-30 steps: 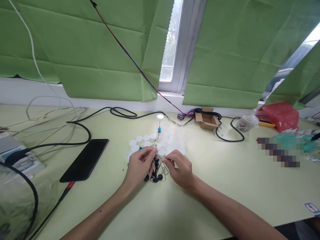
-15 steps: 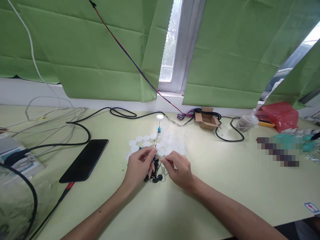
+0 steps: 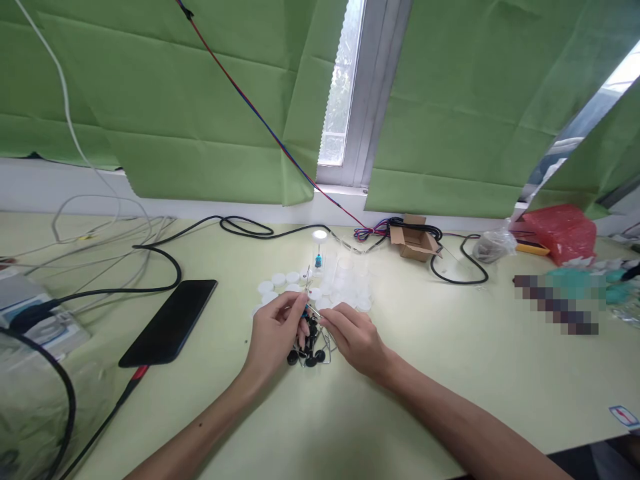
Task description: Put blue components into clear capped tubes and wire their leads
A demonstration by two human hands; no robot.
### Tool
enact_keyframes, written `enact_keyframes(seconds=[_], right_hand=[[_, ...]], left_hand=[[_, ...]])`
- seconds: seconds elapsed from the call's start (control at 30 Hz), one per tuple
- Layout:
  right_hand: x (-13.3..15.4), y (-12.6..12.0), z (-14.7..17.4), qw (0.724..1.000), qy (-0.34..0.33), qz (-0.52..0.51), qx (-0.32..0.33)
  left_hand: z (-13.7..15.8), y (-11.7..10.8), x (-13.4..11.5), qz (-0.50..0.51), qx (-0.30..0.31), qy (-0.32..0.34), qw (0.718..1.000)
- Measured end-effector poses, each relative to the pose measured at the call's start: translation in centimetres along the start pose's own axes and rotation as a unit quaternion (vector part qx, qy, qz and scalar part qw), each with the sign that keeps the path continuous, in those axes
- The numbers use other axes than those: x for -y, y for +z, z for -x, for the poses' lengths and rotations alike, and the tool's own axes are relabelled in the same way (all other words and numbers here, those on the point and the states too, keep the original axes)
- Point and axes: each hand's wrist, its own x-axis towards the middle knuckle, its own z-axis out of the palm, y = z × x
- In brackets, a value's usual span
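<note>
Metal rod [image 3: 314,311]: between both hands, midway from the table's [image 3: 450,373] back to near edge
Right hand [image 3: 353,337]: fingers pinched on the rod's right end
Left hand [image 3: 275,327]: fingers closed round a blue part [image 3: 305,311] — mostly hidden
Black knobs [image 3: 311,361]: just nearer the front edge

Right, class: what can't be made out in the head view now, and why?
All in the head view:
Blue piece: mostly hidden by the left hand.
Metal rod: one end covered by the right hand.
Dark strip at far right: blurred into pixel blocks.
White-and-blue item: cut off by the left edge.
</note>
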Motion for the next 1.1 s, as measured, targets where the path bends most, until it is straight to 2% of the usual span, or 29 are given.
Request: enact_keyframes(seconds=[0.2,0.4,0.67,0.83,1.1], right_hand=[[-0.34,0.28,0.32,0.998,0.045,-0.031,-0.037],[-0.40,0.27,0.32,0.994,0.081,-0.050,-0.061],[-0.32,0.17,0.14,0.993,0.086,-0.049,-0.070],[-0.23,0.11,0.05,0.993,0.079,-0.045,-0.078],[-0.44,0.29,0.36,0.994,0.069,-0.037,-0.072]], left_hand=[[-0.25,-0.05,-0.01,0.042,0.027,0.016,0.999],[-0.14,-0.04,-0.07,0.053,0.029,0.030,0.998],[-0.16,-0.13,-0.17,0.065,0.039,0.040,0.996],[-0.32,-0.05,-0.21,0.091,0.067,0.042,0.993],[-0.44,-0.34,-0.46,0.095,0.067,0.006,0.993]])
